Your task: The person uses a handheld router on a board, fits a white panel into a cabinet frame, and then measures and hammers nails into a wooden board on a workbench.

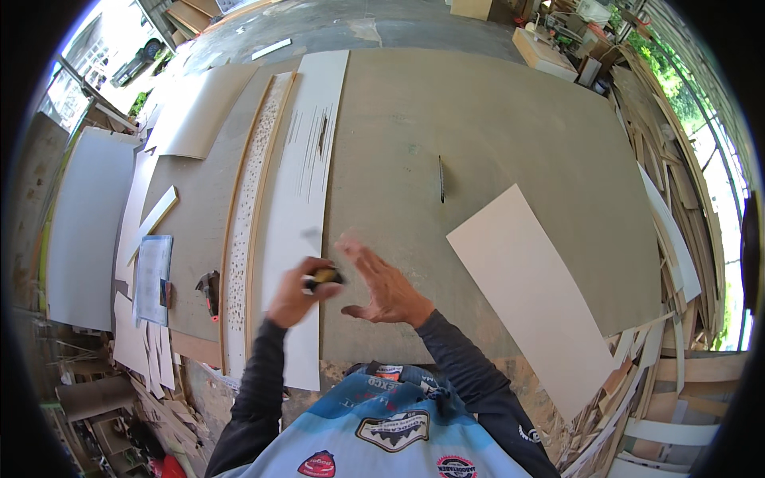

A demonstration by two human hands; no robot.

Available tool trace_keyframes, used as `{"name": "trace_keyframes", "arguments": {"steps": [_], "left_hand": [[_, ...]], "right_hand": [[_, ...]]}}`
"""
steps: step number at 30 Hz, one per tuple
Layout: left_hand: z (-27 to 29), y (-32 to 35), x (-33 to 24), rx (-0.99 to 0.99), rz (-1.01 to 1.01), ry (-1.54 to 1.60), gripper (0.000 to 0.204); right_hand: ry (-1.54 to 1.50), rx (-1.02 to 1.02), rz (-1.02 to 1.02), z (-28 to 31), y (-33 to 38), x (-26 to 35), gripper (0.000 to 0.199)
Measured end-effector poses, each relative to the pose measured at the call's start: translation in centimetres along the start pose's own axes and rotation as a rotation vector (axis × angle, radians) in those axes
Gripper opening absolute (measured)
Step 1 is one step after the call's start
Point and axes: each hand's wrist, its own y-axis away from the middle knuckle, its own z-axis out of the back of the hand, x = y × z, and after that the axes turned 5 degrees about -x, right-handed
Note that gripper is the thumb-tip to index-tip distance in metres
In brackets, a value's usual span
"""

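Observation:
My left hand (296, 291) is closed around a small black and yellow tape measure (325, 277), held above a long white board (299, 231). A small pale blurred piece shows just beyond it. Beside it, my right hand (389, 288) is open, thumb and fingers apart with nothing between them, its fingertips blurred. Dark lines and a torn-looking slot mark the far part of the white board. Left of this board lies a long speckled panel (248, 183) with wooden edge strips.
Everything lies on a large grey-brown work surface (398, 119). A white rectangular panel (530, 295) rests at the right, a thin dark blade-like strip (441, 179) farther off. At left are a dark red-marked tool (209, 293) and a clear-covered sheet (153, 275). Wood offcuts (677, 159) pile along the right.

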Motion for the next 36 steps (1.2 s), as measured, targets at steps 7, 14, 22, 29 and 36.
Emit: {"name": "trace_keyframes", "arguments": {"steps": [7, 14, 22, 29, 36], "left_hand": [[-9.0, -5.2, -0.4, 0.085, 0.017, 0.255, 0.056], [-10.2, -10.2, 2.8, 0.215, -0.002, 0.308, 0.031], [2.4, -17.9, 14.1, -0.102, -0.321, -0.191, 0.007], [11.6, -19.4, 23.5, -0.400, -0.111, -0.854, 0.006], [13.6, -19.0, 27.5, -0.383, 0.097, -0.848, 0.015]], "right_hand": [[-0.184, -0.122, -0.189, -1.2, 3.5, -7.8, 0.080], [0.098, -0.095, -0.255, 1.4, 3.3, -11.7, 0.062], [0.611, -0.056, -0.397, 11.2, 2.9, -20.7, 0.045], [0.829, -0.008, -0.527, 16.8, 3.1, -27.0, 0.031], [0.877, -0.016, -0.537, 15.4, 2.1, -29.6, 0.017]]}}
